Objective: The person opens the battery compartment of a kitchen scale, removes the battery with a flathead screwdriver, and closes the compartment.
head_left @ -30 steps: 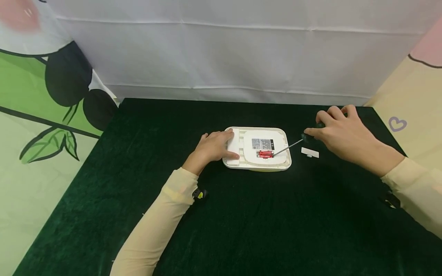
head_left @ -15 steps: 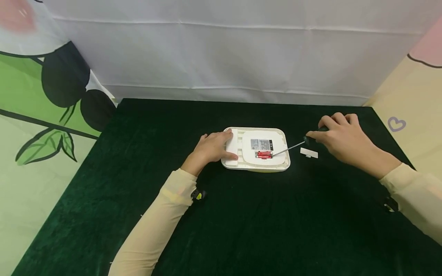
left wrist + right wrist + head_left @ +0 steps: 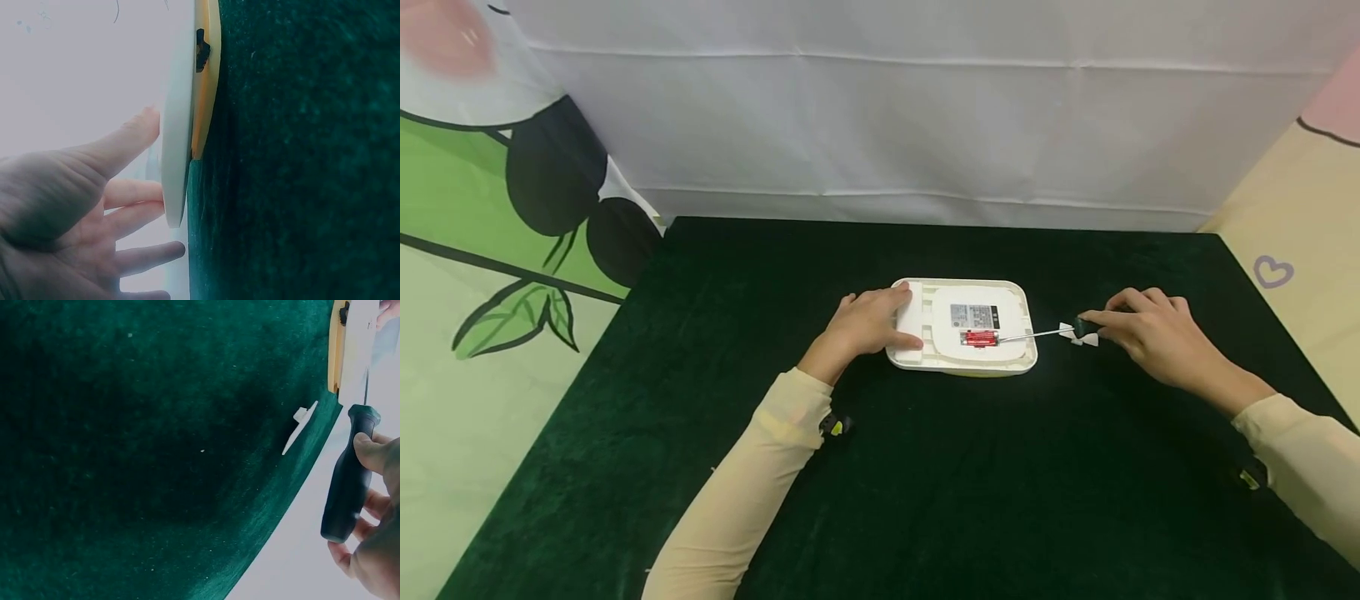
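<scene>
A white, flat device [image 3: 1015, 300] with rounded corners lies on the dark green cloth, its back with a printed label facing up. Red batteries [image 3: 980, 338] sit in a small slot in it. The left hand [image 3: 865, 321] rests across the device's left end with fingers and thumb spread. In the right hand [image 3: 1150, 333] is a screwdriver [image 3: 347, 481], its dark handle between thumb and fingers. The thin shaft runs nearly level to the left, its tip right at the end of the batteries. A small white battery cover [image 3: 301, 427] lies on the cloth, partly hidden by the handle in the head view.
A yellow part [image 3: 209, 94] shows beneath the device in the left wrist view. The green-covered table [image 3: 962, 483] reaches back to a hanging white sheet [image 3: 887, 125]. Printed cloths hang at the left and right sides.
The right hand and the screwdriver handle have come down toward the table, so the shaft slopes less and the handle now overlaps the battery cover. The left hand stays on the device.
</scene>
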Action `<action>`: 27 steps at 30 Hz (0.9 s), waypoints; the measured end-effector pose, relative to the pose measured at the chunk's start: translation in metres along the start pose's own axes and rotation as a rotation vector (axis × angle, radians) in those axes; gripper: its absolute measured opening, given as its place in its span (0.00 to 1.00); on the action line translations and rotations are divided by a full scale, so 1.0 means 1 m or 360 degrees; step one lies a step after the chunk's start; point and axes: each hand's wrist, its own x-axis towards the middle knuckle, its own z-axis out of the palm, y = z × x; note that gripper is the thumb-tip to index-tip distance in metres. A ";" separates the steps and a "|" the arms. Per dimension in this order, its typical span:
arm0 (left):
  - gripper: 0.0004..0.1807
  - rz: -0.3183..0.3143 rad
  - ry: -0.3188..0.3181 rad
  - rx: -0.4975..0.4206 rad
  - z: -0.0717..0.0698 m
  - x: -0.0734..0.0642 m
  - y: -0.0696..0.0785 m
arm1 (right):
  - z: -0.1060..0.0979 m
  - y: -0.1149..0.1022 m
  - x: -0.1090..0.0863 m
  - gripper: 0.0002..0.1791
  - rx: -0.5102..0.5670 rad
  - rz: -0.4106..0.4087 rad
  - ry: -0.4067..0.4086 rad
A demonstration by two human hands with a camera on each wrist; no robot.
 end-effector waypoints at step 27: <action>0.49 0.0007 0.0003 -0.0008 -0.002 -0.001 -0.001 | -0.053 -0.032 0.028 0.25 -0.0486 -0.0210 -0.0042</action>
